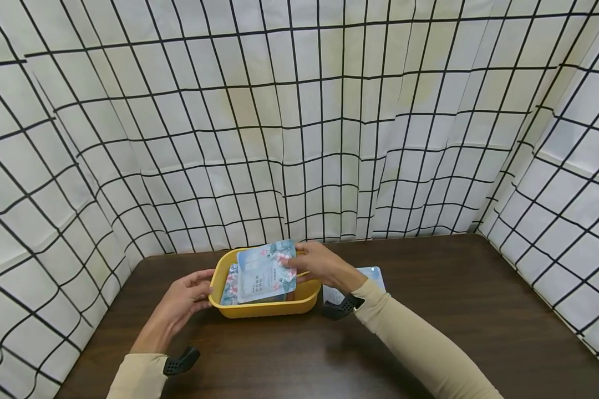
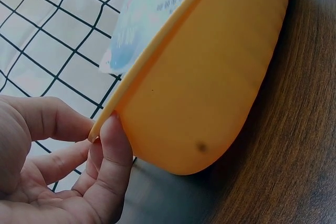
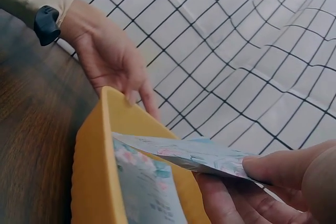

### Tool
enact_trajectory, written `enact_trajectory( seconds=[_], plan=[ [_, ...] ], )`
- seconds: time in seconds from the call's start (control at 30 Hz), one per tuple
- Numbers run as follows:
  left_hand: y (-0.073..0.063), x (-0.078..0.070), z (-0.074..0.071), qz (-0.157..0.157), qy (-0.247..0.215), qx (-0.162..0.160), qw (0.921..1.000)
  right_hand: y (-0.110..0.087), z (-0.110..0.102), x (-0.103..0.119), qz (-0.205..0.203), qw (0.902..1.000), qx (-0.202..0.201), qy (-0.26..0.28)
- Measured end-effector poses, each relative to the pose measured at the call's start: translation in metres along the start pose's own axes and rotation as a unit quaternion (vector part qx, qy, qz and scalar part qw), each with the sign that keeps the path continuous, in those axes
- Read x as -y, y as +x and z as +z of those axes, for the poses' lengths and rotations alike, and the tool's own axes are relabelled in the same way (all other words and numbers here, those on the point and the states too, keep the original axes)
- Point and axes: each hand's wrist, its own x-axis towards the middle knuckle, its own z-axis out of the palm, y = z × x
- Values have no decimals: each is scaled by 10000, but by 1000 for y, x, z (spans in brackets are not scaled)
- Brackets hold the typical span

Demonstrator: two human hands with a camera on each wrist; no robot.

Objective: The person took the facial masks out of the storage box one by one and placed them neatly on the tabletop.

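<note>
My left hand point(image 1: 183, 298) pinches the left rim of a yellow plastic basket point(image 1: 264, 311), thumb and fingers on either side of the edge in the left wrist view. Over the basket, my right hand point(image 1: 324, 266) grips a light-blue floral sachet point(image 1: 264, 274) by its right edge, thumb on top and fingers beneath. In the right wrist view the held sachet point(image 3: 205, 156) tilts above another floral sachet point(image 3: 144, 187), which lies inside the basket. That lower sachet point(image 1: 229, 288) shows only at its left side in the head view.
Another pale-blue packet point(image 1: 374, 274) lies on the dark wooden table point(image 1: 429, 288) right of the basket, partly hidden by my right wrist. White curtains point(image 1: 309, 138) with a black grid stand around the table's back and sides.
</note>
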Motion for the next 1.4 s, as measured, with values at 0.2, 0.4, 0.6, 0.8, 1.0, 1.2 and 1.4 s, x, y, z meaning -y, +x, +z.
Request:
enact_trajectory(
  seconds=[0.2,0.4,0.6,0.8,1.0,1.2,1.4],
  plan=[
    [0,2,-1,145,-26,78,9999,-8,-14,3,-56,9999,-22,111],
    [1,3,0,105,11,24,9999,-18,-25,6,-185,9994,89,274],
    [0,1,1,118,27,14,9999,-30,-37,11,-116,9990,15,440],
    [1,0,1,125,25,3,9999,-42,-52,13,-132,9983,7,565],
    [2,0,2,136,25,22,9999,-53,-68,10,-207,9972,-12,717],
    [1,-2,2,123,10,29,9999,-65,-82,7,-235,9968,-45,757],
    [-1,-2,1,29,3,58,10000,-76,-98,-2,-191,9966,-14,800]
  ],
)
